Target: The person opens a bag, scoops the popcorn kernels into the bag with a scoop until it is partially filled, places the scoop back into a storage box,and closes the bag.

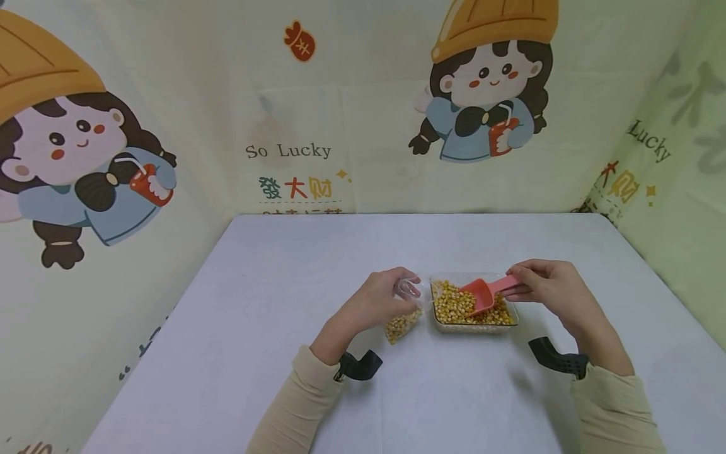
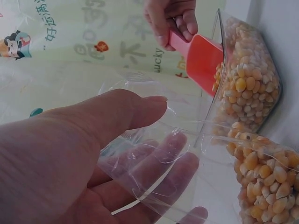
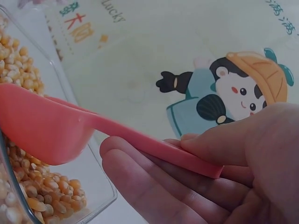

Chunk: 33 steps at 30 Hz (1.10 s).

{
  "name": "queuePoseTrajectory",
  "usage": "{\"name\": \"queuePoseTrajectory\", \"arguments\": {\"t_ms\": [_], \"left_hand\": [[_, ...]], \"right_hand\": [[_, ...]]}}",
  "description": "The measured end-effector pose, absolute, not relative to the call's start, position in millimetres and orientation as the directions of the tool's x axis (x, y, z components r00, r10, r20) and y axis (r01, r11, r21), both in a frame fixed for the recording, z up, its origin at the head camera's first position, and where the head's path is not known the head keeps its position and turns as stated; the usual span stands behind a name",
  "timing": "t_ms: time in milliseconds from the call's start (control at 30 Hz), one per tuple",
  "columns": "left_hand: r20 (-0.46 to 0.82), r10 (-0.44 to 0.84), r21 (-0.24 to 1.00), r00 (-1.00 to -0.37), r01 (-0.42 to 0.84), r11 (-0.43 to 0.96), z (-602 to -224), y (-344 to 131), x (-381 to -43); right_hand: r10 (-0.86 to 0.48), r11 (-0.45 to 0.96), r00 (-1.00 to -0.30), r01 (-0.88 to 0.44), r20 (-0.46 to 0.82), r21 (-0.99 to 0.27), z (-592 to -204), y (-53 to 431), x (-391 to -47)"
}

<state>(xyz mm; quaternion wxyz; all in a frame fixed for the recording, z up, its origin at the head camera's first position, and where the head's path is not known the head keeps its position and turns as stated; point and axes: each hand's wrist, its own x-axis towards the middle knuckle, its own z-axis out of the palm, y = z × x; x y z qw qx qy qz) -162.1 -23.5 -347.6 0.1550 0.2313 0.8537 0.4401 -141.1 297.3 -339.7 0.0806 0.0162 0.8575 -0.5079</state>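
Note:
A clear plastic bag [image 2: 261, 182] with corn kernels at its bottom stands left of a glass container. My left hand [image 1: 377, 296] holds the bag by its open top, thumb on one side and fingers spread against the film. The rectangular glass container [image 1: 476, 328] is filled with yellow corn kernels [image 1: 450, 302]. In my right hand [image 1: 553, 287], thumb and fingers pinch the handle of a pink scoop [image 1: 482, 295]. The scoop's bowl rests among the kernels, and in the right wrist view its handle [image 3: 154, 147] lies across my fingers.
Both objects stand on a white table [image 1: 255, 302]. A printed cloth backdrop [image 1: 374, 113] rises behind the table and along its sides. Black wrist mounts [image 1: 363, 366] stick out below both hands.

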Motion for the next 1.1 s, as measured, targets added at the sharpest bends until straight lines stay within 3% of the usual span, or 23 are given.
{"name": "queuePoseTrajectory", "arguments": {"t_ms": [1100], "left_hand": [[-0.086, 0.524, 0.815, -0.847, 0.243, 0.526, -346.0, -22.6, -161.4]], "right_hand": [[-0.053, 0.460, -0.988, 0.106, -0.146, -0.882, -341.9, 301.5, -140.7]]}}
